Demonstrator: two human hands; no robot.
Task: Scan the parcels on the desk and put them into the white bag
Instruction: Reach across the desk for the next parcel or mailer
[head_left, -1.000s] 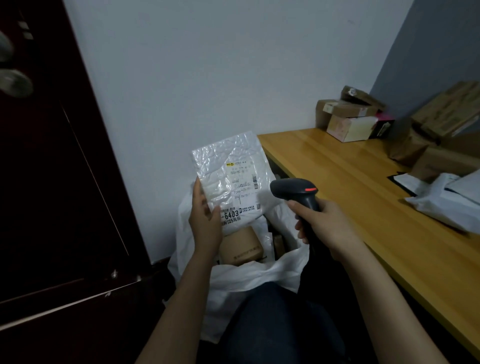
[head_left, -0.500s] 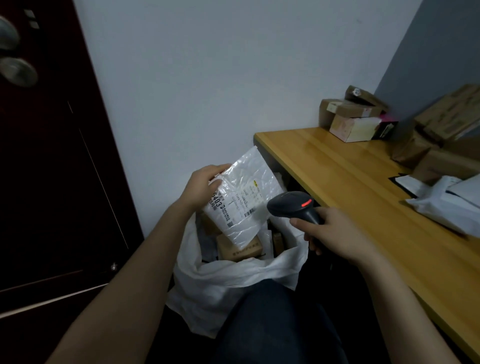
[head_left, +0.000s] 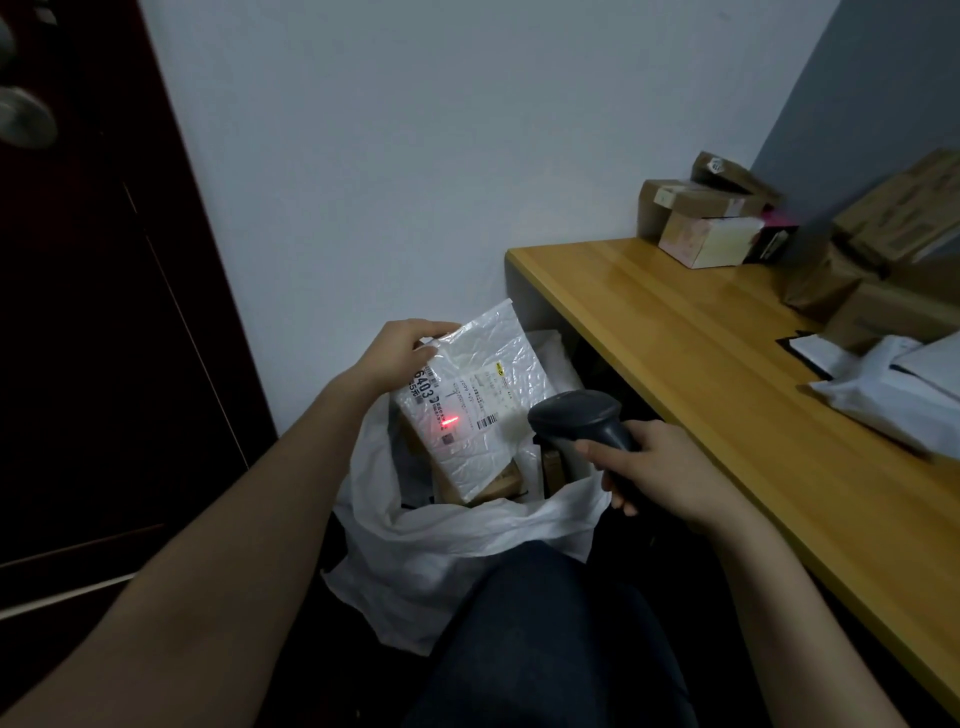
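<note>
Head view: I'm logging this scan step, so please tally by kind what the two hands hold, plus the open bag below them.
scanner: 1, gripped by the right hand
white parcel: 1, held by the left hand
white bag: 1
Total: 3

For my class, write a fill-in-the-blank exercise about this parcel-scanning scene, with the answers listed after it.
1. The right hand grips the scanner, which casts a ____ light on the label of the parcel.
2. The large number printed on that label reads ____.
3. The left hand pinches the parcel above the open bag, whose colour is ____.

Missing words: red; 6403; white.
</note>
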